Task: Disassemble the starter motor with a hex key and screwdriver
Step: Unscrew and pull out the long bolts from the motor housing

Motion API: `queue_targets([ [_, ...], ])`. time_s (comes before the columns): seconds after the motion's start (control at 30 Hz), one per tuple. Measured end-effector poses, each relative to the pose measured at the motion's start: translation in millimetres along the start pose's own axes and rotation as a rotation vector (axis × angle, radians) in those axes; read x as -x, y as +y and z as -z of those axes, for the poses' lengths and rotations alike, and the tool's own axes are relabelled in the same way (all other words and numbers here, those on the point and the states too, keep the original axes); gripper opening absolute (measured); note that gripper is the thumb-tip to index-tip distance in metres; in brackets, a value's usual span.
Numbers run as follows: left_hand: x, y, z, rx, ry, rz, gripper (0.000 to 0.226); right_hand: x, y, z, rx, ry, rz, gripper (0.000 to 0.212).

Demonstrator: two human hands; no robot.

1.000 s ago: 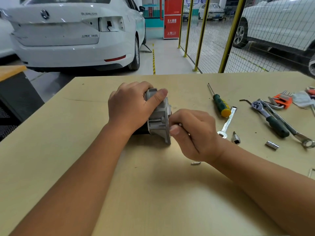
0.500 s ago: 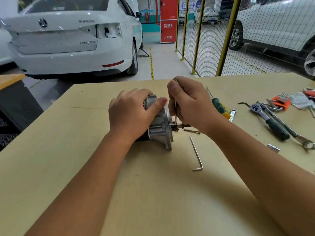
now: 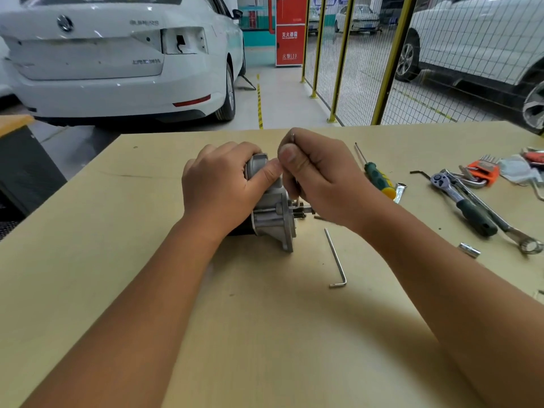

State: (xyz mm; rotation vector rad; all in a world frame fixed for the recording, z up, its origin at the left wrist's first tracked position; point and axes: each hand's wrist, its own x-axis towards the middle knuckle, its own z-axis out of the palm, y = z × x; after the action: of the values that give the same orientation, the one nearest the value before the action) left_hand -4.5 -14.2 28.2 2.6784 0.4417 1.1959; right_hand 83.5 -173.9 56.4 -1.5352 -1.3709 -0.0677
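The starter motor (image 3: 272,214), grey cast metal with a dark body, lies on its side in the middle of the wooden table (image 3: 265,334). My left hand (image 3: 220,189) grips its housing from above and the left, thumb on the top edge. My right hand (image 3: 321,181) holds a thin hex key (image 3: 298,198) upright, fingers curled round it; its lower end meets the motor's right face. A second, larger hex key (image 3: 335,259) lies loose on the table just right of the motor. A green-and-yellow screwdriver (image 3: 376,176) lies farther right.
At the right of the table lie a ratchet wrench (image 3: 462,203), a combination spanner (image 3: 506,228), an orange hex key set (image 3: 484,173), a small socket (image 3: 469,250) and a crumpled cloth (image 3: 515,169). A white car and a yellow mesh fence stand beyond the table's far edge.
A second ago my right hand was low at the motor's front; it let the larger hex key drop to the table and rose, now holding a thin key upright against the motor's face.
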Motion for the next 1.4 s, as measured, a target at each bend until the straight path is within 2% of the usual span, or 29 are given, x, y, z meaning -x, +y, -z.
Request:
queue_targets([
  [0.1,0.3,-0.3,1.0,0.017,-0.003,0.001,0.070,5.3,-3.8,0.7,0.058,-0.027,0.043,0.028],
  [0.23,0.1,-1.1,0.8,0.038,-0.006,0.008,0.063,14.6,-8.9,2.6,0.157,-0.045,0.118,0.029],
  [0.4,-1.0,-0.7,0.6,0.045,-0.026,0.040,0.062,28.6,-18.2,0.2,0.311,-0.185,0.303,0.026],
  [0.73,-3.2,-1.7,1.6,0.035,-0.034,0.027,0.063,54.6,-11.2,4.8,0.345,-0.246,0.297,0.039],
  [0.9,-6.3,-3.8,2.9,0.037,-0.057,0.011,0.063,65.3,-6.2,6.1,0.420,-0.393,0.354,0.033],
  [1.0,-6.9,-3.1,2.4,0.035,-0.060,0.020,0.063,66.9,-1.7,4.8,0.438,-0.414,0.359,0.029],
  [1.1,-5.7,-3.5,2.7,0.042,-0.067,0.023,0.063,66.6,1.3,5.4,0.337,-0.375,0.298,0.021],
  [1.23,-3.9,-5.3,2.0,0.033,-0.056,0.014,0.061,57.7,6.3,9.6,0.081,-0.166,0.106,0.017],
  [1.4,-2.9,-5.7,1.1,0.032,-0.048,-0.003,0.060,40.0,10.7,3.6,-0.098,-0.021,-0.150,0.007],
])
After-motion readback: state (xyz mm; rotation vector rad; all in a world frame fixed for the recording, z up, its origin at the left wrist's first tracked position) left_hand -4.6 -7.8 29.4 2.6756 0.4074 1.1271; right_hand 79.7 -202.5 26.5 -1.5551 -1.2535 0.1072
